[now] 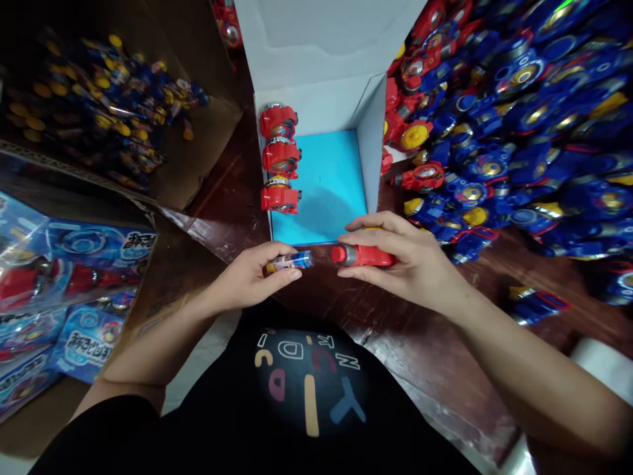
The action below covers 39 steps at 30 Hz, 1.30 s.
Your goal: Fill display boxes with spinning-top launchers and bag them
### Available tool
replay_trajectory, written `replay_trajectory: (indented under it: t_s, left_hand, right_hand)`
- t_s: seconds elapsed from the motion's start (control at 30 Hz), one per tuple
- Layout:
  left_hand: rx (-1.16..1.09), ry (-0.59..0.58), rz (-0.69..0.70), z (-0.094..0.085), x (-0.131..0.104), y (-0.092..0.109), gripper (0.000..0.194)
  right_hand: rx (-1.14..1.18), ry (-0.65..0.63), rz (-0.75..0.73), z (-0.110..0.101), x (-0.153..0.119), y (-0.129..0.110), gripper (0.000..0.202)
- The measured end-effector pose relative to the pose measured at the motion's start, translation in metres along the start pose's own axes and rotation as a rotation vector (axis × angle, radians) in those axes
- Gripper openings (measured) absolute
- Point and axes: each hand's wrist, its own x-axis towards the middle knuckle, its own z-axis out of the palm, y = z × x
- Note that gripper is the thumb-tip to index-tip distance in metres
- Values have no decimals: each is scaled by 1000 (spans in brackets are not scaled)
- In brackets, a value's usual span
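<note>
Between the thumb and fingers of my left hand (262, 274) is a small printed tube (291, 261) with a blue end, pointing right. My right hand (400, 257) grips a red plastic toy (368, 255) with a grey collar and a red tip that faces the tube. The two pieces are apart, with a small gap between them. Just beyond my hands stands an open white box (373, 125) with a bright blue bottom (321, 178). Along its left side sit three red toys (280, 159) in a column.
At the upper left, a cardboard box (198, 165) holds many small yellow-capped tubes (119, 99). Packaged toys (89, 284) lie in a carton at left. A large heap of blue toys (519, 138) and red toys (420, 72) covers the table's right side. One blue toy (537, 303) lies nearer my right forearm.
</note>
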Motion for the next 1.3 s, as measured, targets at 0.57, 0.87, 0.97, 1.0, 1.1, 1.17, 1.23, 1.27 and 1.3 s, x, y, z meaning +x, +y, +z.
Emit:
replay_trajectory:
  t_s: [0.57, 0.87, 0.97, 1.0, 1.1, 1.17, 1.23, 1.27, 1.3]
  left_hand:
    - [-467, -35, -207, 12, 0, -10, 36]
    - [-189, -282, -130, 0, 6, 10, 37]
    - [-28, -258, 16, 2, 7, 14, 30]
    - [78, -232, 89, 3, 7, 13, 30]
    - [446, -132, 337, 9, 3, 3, 34]
    - [627, -83, 490, 13, 0, -8, 39]
    - [715, -47, 602, 15, -3, -17, 39]
    - [718, -38, 623, 16, -5, -20, 39]
    - [694, -35, 620, 16, -6, -22, 40]
  right_hand:
    - [-87, -71, -115, 9, -19, -7, 43]
    - [-192, -133, -157, -2, -16, -15, 32]
    - [-209, -166, -198, -1, -14, -16, 29]
    - [-204, -162, -199, 1, -13, -17, 28]
    - [-71, -156, -107, 9, -13, -18, 27]
    - [98, -201, 9, 15, -13, -18, 25]
    - [235, -252, 110, 21, -13, -17, 23]
    - [275, -264, 140, 24, -13, -17, 22]
    - [296, -265, 159, 26, -12, -17, 22]
